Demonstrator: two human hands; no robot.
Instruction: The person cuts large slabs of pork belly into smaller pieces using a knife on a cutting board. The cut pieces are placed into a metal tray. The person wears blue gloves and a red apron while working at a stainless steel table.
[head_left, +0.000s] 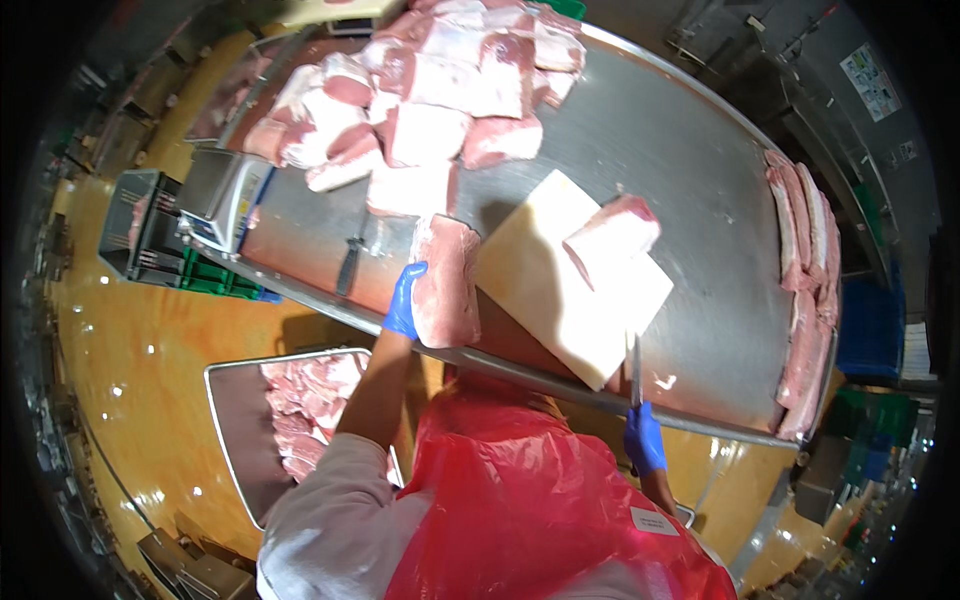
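My left hand [404, 302], in a blue glove, grips a thick slab of raw meat [448, 285] by its left side, at the table's near edge. In my right hand [645, 440], also blue-gloved, is a knife [637, 370]; its blade points away from me, beside the near right edge of the cutting board [535, 240]. A piece of meat with a pale fat layer [612, 240] lies on the right part of the white board. To the left of the held slab, a second knife [350, 265] with a dark handle rests on the metal table.
Many fat-covered meat blocks [430, 100] are heaped on the far left of the steel table [680, 150]. Long meat strips [803, 290] line its right end. A scale [228, 200] stands at the left edge. Below, a metal bin [235, 420] holds meat pieces [308, 400].
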